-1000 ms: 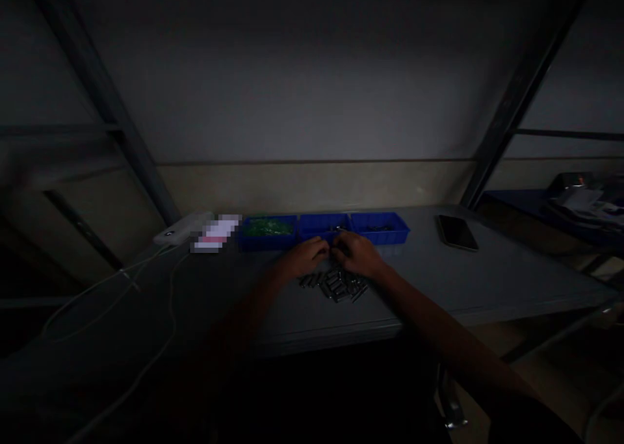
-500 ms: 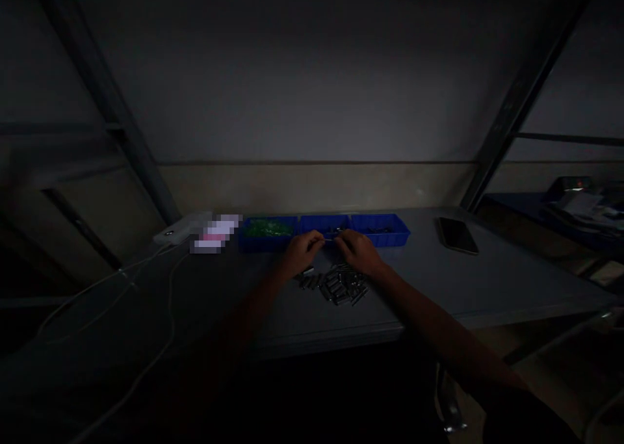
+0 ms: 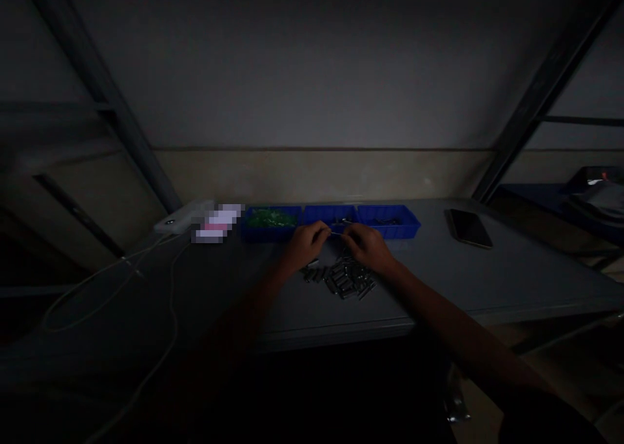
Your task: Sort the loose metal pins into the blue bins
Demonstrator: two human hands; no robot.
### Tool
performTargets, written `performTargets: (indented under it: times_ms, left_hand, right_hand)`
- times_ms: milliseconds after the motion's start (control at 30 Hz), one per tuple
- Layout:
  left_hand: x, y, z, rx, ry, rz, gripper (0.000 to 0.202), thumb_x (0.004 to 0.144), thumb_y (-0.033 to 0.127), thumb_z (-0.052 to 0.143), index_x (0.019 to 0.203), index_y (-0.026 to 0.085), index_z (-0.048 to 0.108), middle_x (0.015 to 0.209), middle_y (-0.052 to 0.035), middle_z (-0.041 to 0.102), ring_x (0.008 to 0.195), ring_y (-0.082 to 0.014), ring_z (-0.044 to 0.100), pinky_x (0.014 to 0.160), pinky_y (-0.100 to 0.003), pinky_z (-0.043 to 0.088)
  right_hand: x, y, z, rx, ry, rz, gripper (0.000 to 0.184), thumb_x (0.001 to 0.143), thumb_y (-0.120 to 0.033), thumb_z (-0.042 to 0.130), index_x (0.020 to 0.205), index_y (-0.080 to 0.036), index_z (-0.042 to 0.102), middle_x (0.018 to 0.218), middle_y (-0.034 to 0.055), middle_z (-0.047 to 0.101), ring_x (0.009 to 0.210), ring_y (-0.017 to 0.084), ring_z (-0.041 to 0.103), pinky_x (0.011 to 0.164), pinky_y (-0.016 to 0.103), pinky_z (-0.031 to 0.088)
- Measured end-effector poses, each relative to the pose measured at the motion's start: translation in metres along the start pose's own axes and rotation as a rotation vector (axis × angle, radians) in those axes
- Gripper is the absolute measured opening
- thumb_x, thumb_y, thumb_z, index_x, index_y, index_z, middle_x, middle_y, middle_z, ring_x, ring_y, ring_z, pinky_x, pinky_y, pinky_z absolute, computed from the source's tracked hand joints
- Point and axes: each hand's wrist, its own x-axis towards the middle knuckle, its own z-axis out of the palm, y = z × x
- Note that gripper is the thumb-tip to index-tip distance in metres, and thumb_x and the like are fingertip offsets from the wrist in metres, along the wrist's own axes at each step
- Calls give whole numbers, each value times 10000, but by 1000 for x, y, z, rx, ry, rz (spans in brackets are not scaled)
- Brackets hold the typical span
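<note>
In a dim room, my left hand [image 3: 306, 244] and my right hand [image 3: 366, 244] are held close together above a pile of small grey metal cylinders [image 3: 341, 279] on a grey table [image 3: 487, 281]. Both hands are closed in a pinch, and a thin small part [image 3: 336, 234] spans the gap between their fingertips. Just behind the hands stand three blue trays side by side: the left tray [image 3: 270, 222] holds green pieces, the middle tray [image 3: 327, 214] and right tray [image 3: 390, 221] hold small dark parts.
A dark phone [image 3: 470, 228] lies on the table to the right. At the left sit a white device [image 3: 181, 220] with white cables [image 3: 121, 268] and a blurred box [image 3: 217, 223]. Slanted metal frame posts [image 3: 541, 99] flank the table.
Both hands have lifted slightly off the pile and drawn a little apart, with the thin part now showing between them. The view has shifted a little to the left and down.
</note>
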Motion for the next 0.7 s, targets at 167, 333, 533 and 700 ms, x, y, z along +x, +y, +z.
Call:
performTargets:
  times_ms: [167, 333, 533, 700]
  left_hand:
    - [-2, 0, 3, -21, 0, -31, 247, 844, 345, 449, 860, 145, 592, 567, 43, 529, 515, -86, 479, 515, -190, 334]
    - [-2, 6, 6, 21, 29, -12, 310, 853, 372, 419, 774, 141, 609, 622, 14, 580, 576, -99, 517, 543, -200, 355]
    - [4, 13, 18, 234, -161, -133, 247, 762, 374, 557, 792, 148, 651, 630, -18, 637, 561, -125, 556, 541, -219, 386]
    - [13, 19, 23, 395, -372, -114, 153, 727, 254, 555, 789, 185, 677, 797, -43, 695, 714, -160, 623, 635, -227, 441]
  right_hand:
    - [-2, 1, -1, -60, -1, -10, 242, 905, -289, 390, 791, -173, 569, 763, 50, 625, 699, 140, 563, 668, 235, 383]
    - [-2, -5, -7, -116, 12, -27, 245, 893, -305, 405, 797, -171, 585, 780, 48, 640, 694, 136, 565, 654, 225, 361]
    - [4, 5, -23, -366, 188, 419, 349, 885, -367, 373, 775, -168, 638, 781, 77, 672, 684, 163, 590, 585, 243, 317]
    - [6, 26, -35, -463, 207, 673, 389, 880, -425, 363, 850, -185, 668, 822, 96, 684, 738, 196, 615, 611, 256, 356]
